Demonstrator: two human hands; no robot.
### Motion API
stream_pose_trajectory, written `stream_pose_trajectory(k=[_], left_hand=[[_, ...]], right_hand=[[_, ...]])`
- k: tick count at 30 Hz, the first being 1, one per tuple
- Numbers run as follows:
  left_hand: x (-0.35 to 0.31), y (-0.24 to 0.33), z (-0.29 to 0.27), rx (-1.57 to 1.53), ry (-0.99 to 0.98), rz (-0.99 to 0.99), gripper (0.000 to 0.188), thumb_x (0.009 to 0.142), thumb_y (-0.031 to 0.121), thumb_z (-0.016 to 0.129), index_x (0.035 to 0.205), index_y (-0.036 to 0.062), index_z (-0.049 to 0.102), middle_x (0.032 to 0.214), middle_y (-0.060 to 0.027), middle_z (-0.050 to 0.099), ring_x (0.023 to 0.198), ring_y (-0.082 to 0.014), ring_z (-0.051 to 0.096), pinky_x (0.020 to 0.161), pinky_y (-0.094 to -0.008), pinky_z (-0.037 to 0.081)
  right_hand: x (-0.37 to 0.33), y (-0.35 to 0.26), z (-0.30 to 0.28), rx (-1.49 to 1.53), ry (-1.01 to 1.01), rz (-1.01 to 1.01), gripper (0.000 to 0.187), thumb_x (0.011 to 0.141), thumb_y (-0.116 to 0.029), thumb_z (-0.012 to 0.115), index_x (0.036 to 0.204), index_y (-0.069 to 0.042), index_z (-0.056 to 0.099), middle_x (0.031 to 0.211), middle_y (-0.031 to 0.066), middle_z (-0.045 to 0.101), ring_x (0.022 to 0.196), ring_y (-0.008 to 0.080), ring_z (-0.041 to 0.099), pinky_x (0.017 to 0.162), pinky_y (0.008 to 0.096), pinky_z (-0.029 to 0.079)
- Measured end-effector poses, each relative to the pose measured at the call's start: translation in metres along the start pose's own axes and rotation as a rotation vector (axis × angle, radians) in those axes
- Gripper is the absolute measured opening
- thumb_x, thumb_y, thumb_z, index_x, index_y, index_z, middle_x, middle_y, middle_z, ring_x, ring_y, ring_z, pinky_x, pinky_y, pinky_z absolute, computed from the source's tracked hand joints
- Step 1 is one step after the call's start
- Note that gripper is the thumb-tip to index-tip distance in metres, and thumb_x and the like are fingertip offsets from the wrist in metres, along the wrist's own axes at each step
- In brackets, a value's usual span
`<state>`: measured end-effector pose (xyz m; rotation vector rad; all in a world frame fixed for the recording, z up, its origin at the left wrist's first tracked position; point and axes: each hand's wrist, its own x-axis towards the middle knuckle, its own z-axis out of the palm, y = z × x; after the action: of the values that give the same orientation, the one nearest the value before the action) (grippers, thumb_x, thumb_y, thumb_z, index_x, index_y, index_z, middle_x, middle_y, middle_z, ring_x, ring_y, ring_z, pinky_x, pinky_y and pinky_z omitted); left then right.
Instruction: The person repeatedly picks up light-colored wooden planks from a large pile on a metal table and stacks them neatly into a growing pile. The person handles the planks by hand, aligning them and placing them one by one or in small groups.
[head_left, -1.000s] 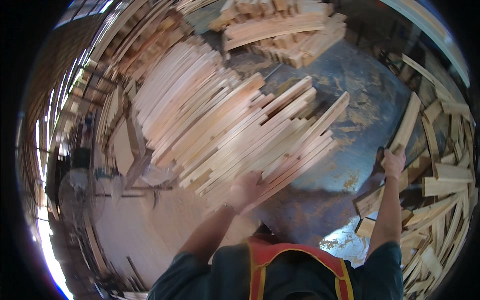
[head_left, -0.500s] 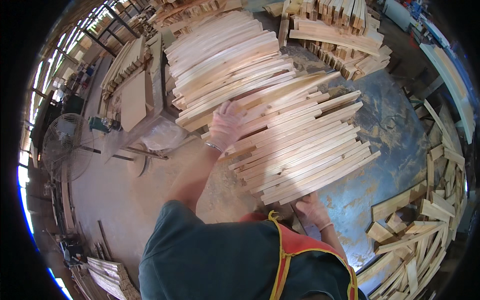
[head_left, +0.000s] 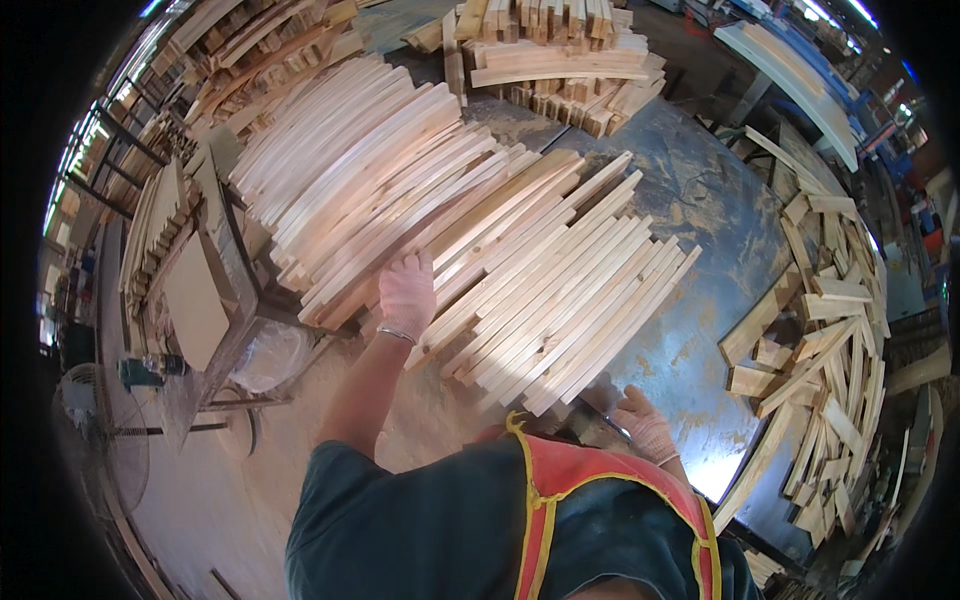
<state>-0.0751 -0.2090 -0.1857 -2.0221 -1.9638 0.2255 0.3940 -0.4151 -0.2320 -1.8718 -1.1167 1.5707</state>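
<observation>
The left hand point(head_left: 408, 297) bent its fingers point(head_left: 411, 268) against the wooden strips point(head_left: 560, 300), which reached the desk's point(head_left: 690, 345) near edge; the right hand point(head_left: 645, 425) was near that edge. Whether either gripped anything, one could not tell.

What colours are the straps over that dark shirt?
The straps are red, edged with yellow, as the head view shows.

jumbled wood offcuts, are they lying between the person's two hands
No, the jumbled wood offcuts lie to the right of the right hand, with the left hand farther left.
</observation>
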Motion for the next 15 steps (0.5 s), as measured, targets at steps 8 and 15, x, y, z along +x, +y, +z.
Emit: stream_pose_trajectory(k=[8, 15], left_hand=[[-0.004, -0.043, -0.05, -0.214, -0.145, 0.0, 0.071, 0.084, 0.027, 0.078, 0.149, 0.0119, 0.053, 0.119, -0.0143, 0.067, 0.108, -0.0322, 0.067, 0.09, -0.0434, 0.057], [-0.092, -0.093, 0.007, 0.047, 0.139, 0.132, 0.074, 0.099, 0.044, 0.063, 0.164, 0.0163, 0.04, 0.145, -0.0148, 0.06, 0.115, -0.0297, 0.065, 0.09, -0.0433, 0.056]], right_hand=[[-0.015, -0.037, 0.034, -0.099, -0.035, -0.128, 0.081, 0.092, -0.028, 0.079, 0.16, -0.005, 0.043, 0.138, 0.0205, 0.068, 0.123, 0.0293, 0.068, 0.108, 0.0386, 0.053], [-0.055, -0.068, 0.006, -0.362, -0.021, -0.107, 0.053, 0.091, -0.039, 0.066, 0.133, -0.008, 0.055, 0.116, 0.0229, 0.07, 0.109, 0.0444, 0.066, 0.096, 0.0493, 0.052]])
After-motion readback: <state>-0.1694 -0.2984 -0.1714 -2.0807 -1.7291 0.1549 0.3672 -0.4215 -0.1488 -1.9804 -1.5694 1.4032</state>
